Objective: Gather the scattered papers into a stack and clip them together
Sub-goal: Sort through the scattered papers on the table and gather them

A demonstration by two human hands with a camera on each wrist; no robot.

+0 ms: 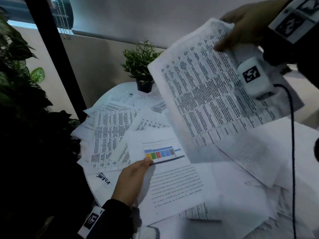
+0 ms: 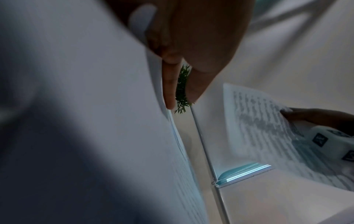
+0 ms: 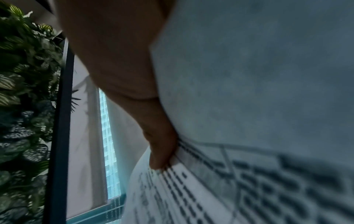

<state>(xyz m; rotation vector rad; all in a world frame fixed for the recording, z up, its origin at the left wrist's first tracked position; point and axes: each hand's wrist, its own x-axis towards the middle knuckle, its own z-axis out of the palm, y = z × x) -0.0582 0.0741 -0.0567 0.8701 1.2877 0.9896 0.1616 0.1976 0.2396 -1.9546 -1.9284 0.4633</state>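
We see right hand [image 1: 248, 23] pinching table sheet [image 1: 215, 87] aloft; left hand [image 1: 133, 178] pinching chart page [image 1: 172, 178]. Only head view shows scattered papers [image 1: 110, 133]; left wrist view, potted plant [image 2: 182, 91] between fingers.

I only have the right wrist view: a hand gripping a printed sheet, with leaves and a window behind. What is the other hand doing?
Observer: The left hand pinches the sheet with the coloured chart at its left edge, over the pile.
Operator: Is my sheet off the table?
Observer: Yes. The right hand holds the table-printed sheet raised above the table, tilted.
Operator: Many papers left down there?
Observer: Many loose papers lie overlapped and unstacked, beside a small potted plant.
Operator: See a clip?
Observer: No clip shows in any view.
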